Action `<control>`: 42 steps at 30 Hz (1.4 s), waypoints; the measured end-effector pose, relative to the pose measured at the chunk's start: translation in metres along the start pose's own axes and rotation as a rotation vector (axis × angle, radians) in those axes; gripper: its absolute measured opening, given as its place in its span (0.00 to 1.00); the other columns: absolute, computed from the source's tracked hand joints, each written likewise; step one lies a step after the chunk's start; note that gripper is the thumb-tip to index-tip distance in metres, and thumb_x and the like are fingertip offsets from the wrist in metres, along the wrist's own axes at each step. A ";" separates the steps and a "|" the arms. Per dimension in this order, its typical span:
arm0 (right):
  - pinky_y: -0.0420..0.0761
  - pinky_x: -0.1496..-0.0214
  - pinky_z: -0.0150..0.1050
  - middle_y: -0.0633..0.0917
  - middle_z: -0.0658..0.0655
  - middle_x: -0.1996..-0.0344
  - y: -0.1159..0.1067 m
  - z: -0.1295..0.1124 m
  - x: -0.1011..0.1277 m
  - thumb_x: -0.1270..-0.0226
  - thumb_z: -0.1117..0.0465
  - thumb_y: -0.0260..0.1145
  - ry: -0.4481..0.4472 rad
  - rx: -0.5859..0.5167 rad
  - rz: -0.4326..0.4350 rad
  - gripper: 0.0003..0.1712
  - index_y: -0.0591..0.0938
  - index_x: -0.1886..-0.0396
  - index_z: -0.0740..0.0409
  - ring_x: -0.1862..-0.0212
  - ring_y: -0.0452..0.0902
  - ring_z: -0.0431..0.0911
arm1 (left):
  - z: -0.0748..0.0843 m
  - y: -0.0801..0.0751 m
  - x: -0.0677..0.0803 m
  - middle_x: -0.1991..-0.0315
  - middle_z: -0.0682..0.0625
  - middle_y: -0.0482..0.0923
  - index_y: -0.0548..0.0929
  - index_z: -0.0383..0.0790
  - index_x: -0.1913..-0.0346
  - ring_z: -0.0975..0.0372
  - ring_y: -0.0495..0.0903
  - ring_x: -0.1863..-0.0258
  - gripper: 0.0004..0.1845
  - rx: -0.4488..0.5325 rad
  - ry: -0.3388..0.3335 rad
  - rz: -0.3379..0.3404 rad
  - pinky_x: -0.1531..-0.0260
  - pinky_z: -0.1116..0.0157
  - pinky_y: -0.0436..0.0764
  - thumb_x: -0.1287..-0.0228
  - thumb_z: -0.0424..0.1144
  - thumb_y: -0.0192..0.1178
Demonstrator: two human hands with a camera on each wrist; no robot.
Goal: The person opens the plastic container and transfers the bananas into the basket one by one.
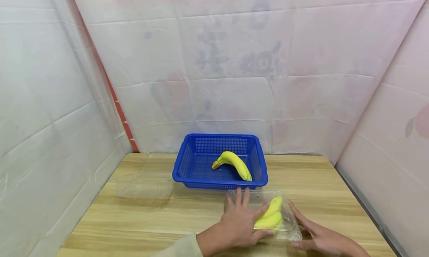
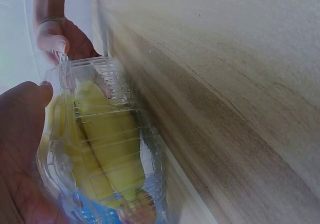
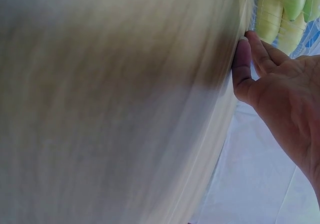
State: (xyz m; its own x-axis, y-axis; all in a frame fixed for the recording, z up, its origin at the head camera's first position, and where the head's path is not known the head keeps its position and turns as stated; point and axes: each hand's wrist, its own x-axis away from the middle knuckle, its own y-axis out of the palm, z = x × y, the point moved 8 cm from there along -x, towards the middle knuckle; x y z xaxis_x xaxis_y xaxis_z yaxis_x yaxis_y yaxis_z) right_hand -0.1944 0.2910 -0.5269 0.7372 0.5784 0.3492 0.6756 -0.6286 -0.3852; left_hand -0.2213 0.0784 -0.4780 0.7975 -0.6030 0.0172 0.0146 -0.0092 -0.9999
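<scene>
White sheeting is hanging behind the wooden table (image 1: 151, 212). From the head view, the left hand (image 1: 239, 223) is pressing flat on the clear box (image 1: 288, 227) of bananas (image 1: 269, 216), near the blue basket (image 1: 187, 164). At the left wrist, box ribs are showing. At the right wrist, the right hand (image 3: 280, 84) is touching the box's edge with relaxed fingers.

Two bare hands, the left forearm in a pale beige sleeve (image 1: 182, 246) ending above the wrist.
</scene>
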 end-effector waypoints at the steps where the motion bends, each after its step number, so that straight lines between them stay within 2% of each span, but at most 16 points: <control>1: 0.73 0.45 0.21 0.30 0.81 0.18 0.000 0.000 0.000 0.19 0.52 0.64 0.004 0.001 0.000 0.63 0.22 0.14 0.43 0.25 0.62 0.81 | 0.000 0.000 0.000 0.15 0.36 0.57 0.49 0.83 0.17 0.35 0.60 0.17 0.40 -0.001 0.000 0.001 0.30 0.26 0.69 0.31 0.84 0.33; 8: 0.73 0.46 0.22 0.30 0.81 0.18 0.000 0.004 0.001 0.19 0.53 0.64 0.039 -0.031 0.002 0.62 0.23 0.14 0.39 0.23 0.60 0.80 | 0.001 0.000 0.000 0.15 0.37 0.58 0.48 0.84 0.17 0.35 0.59 0.17 0.40 -0.006 0.002 0.005 0.30 0.26 0.68 0.30 0.84 0.33; 18: 0.74 0.44 0.21 0.28 0.79 0.18 0.003 0.009 0.003 0.18 0.56 0.63 0.021 -0.073 -0.008 0.62 0.23 0.14 0.36 0.23 0.62 0.72 | 0.004 0.001 0.000 0.15 0.36 0.58 0.48 0.83 0.17 0.35 0.60 0.17 0.40 -0.014 0.023 0.014 0.32 0.26 0.69 0.30 0.84 0.31; 29: 0.74 0.45 0.20 0.27 0.80 0.18 0.002 0.008 0.000 0.18 0.55 0.63 0.031 -0.067 -0.014 0.62 0.21 0.15 0.39 0.23 0.59 0.80 | 0.003 0.001 -0.001 0.15 0.37 0.57 0.46 0.85 0.18 0.35 0.59 0.17 0.39 -0.036 0.022 0.007 0.31 0.25 0.68 0.30 0.83 0.28; 36: 0.73 0.44 0.20 0.27 0.80 0.18 0.000 0.005 0.000 0.17 0.53 0.62 0.015 -0.014 -0.009 0.62 0.21 0.15 0.42 0.24 0.61 0.78 | 0.002 0.002 -0.002 0.15 0.37 0.57 0.47 0.85 0.18 0.36 0.58 0.16 0.37 -0.027 0.024 0.001 0.31 0.26 0.69 0.29 0.82 0.27; 42: 0.73 0.43 0.20 0.27 0.80 0.18 0.000 0.004 -0.001 0.17 0.53 0.62 0.012 -0.008 -0.008 0.62 0.21 0.15 0.41 0.23 0.58 0.80 | 0.002 0.003 -0.002 0.15 0.37 0.58 0.48 0.86 0.18 0.36 0.59 0.17 0.36 -0.032 0.020 0.010 0.31 0.27 0.69 0.28 0.82 0.27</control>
State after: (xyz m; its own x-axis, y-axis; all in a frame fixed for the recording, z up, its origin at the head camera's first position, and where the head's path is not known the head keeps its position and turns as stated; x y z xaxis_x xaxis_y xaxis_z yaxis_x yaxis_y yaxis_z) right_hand -0.1954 0.2926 -0.5304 0.7320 0.5768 0.3625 0.6812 -0.6283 -0.3758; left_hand -0.2214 0.0811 -0.4807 0.7850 -0.6194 0.0077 -0.0129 -0.0289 -0.9995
